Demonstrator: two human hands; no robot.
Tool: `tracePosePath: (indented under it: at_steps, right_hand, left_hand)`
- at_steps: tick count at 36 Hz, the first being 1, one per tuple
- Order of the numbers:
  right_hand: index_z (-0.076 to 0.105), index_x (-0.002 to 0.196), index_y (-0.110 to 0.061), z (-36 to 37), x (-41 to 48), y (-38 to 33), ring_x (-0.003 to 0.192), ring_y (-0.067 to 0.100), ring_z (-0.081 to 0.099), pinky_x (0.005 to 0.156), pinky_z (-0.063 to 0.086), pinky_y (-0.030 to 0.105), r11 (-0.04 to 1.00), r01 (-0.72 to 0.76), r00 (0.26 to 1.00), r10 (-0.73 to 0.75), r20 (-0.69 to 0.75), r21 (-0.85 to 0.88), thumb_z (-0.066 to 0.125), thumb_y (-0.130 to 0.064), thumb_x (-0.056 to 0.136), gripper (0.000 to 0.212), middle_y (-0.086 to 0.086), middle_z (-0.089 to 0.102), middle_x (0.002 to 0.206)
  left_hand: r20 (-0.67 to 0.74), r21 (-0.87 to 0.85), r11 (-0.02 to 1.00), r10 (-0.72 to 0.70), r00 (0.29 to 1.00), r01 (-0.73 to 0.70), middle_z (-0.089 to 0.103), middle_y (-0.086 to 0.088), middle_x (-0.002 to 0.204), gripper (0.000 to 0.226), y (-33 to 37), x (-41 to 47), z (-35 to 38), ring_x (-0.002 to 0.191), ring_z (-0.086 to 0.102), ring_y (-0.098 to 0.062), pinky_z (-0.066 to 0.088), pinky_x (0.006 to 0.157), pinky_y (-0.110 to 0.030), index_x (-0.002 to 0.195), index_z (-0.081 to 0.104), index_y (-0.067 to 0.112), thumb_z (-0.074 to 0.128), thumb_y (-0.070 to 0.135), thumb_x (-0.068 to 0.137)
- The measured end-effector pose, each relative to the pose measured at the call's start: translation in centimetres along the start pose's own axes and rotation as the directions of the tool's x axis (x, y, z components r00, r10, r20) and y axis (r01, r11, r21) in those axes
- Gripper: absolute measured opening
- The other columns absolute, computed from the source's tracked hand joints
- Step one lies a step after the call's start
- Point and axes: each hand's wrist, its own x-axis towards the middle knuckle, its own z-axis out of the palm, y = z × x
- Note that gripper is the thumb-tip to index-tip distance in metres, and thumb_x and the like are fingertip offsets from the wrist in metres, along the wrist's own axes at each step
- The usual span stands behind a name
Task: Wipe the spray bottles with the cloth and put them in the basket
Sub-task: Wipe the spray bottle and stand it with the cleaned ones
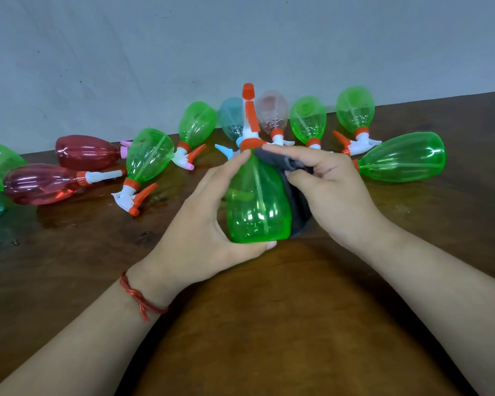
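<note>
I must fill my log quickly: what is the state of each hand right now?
Left hand: closed around the green spray bottle.
Right hand: closed on the grey cloth, pressed against that bottle.

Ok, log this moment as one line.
step: wiping | left hand: grips green spray bottle | right hand: holds grey cloth against it | rest: more bottles lie on table

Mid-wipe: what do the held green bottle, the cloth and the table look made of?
The green spray bottle: translucent glossy plastic; you see through it, with sharp highlights. The grey cloth: soft matte fabric, creased; weave unclear. The table: brown wood, probably varnished, given grain and sheen.
</note>
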Motion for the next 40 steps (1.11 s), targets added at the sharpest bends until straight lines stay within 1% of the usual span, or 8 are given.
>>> tracePosePath:
  at_steps: [3,6,11,17,24,29,33,40]
  right_hand:
    - [0.076,0.123,-0.017,0.3,0.2,-0.2,0.126,0.018,0.068,0.112,0.051,0.038,0.977,-0.044,0.999,0.045,-0.001,0.210,0.046,0.020,0.096,0.055,0.001,0.077,0.125]
    - [0.075,0.124,-0.014,0.4,0.1,0.0,0.127,0.020,0.067,0.114,0.049,0.040,0.968,-0.052,0.999,0.054,0.001,0.245,0.046,0.020,0.095,0.054,0.004,0.076,0.126]
    - [0.078,0.116,-0.027,0.2,0.1,0.2,0.117,0.012,0.072,0.103,0.054,0.030,0.991,-0.040,0.999,0.044,-0.023,0.128,0.049,0.016,0.098,0.055,-0.006,0.080,0.116]
    - [0.075,0.128,-0.020,0.7,-0.5,0.1,0.128,0.006,0.065,0.115,0.049,0.035,0.997,0.034,0.999,-0.034,0.001,-0.064,0.050,0.013,0.099,0.051,-0.009,0.075,0.129]
    - [0.075,0.129,-0.016,0.6,-0.5,0.6,0.136,0.006,0.059,0.121,0.043,0.037,0.978,0.119,0.992,-0.111,0.057,-0.169,0.051,0.019,0.094,0.055,-0.007,0.071,0.135]
    - [0.076,0.128,-0.014,0.7,-0.8,0.6,0.137,0.004,0.057,0.121,0.040,0.029,0.966,0.149,0.987,-0.132,0.093,-0.210,0.049,0.020,0.091,0.057,-0.006,0.069,0.138]
    - [0.078,0.125,-0.015,1.1,-1.3,0.4,0.136,0.003,0.057,0.119,0.042,0.028,0.945,0.211,0.974,-0.180,0.140,-0.252,0.050,0.019,0.088,0.058,-0.007,0.069,0.139]
    - [0.072,0.135,-0.019,1.5,-1.5,0.3,0.141,-0.004,0.050,0.121,0.034,0.019,0.946,0.193,0.976,-0.157,0.153,-0.262,0.046,0.019,0.092,0.063,-0.013,0.063,0.145]
  left_hand:
    - [-0.007,-0.153,0.988,-0.019,1.000,0.018,0.048,0.006,0.162,0.117,0.5,-0.1,-0.3,0.150,0.049,-0.017,0.044,0.122,-0.036,0.166,0.032,0.021,0.100,0.019,0.071]
    - [0.037,-0.206,0.977,-0.047,0.998,0.054,0.045,0.009,0.163,0.118,0.4,-0.1,-0.4,0.151,0.047,-0.014,0.043,0.122,-0.036,0.167,0.028,0.023,0.098,0.018,0.071]
    - [0.071,-0.028,0.999,-0.041,0.997,0.043,0.041,0.009,0.164,0.125,-1.1,0.3,-0.4,0.152,0.046,-0.016,0.040,0.126,-0.046,0.169,0.023,0.029,0.099,0.040,0.071]
    - [-0.014,0.080,0.996,0.029,0.999,-0.027,0.044,0.002,0.161,0.122,-0.6,0.2,-0.4,0.150,0.047,-0.019,0.042,0.123,-0.044,0.167,0.029,0.018,0.102,0.035,0.071]
    - [-0.142,-0.041,0.997,-0.065,0.988,0.060,0.047,0.015,0.162,0.116,-0.9,0.3,-0.3,0.148,0.051,-0.012,0.045,0.121,-0.044,0.167,0.032,0.027,0.099,0.037,0.072]
    - [-0.263,-0.124,0.984,-0.154,0.952,0.125,0.055,0.012,0.156,0.112,-1.2,0.6,-0.6,0.142,0.056,-0.009,0.048,0.118,-0.041,0.165,0.035,0.030,0.099,0.037,0.073]
    - [-0.357,-0.076,0.973,-0.229,0.906,0.216,0.052,0.024,0.152,0.110,-1.2,0.9,-1.2,0.139,0.050,0.009,0.043,0.118,-0.022,0.164,0.035,0.032,0.098,0.043,0.075]
    - [-0.332,-0.007,0.975,-0.210,0.920,0.220,0.049,0.016,0.159,0.112,-1.3,0.7,-1.5,0.148,0.047,-0.003,0.042,0.124,-0.039,0.165,0.032,0.031,0.097,0.043,0.075]
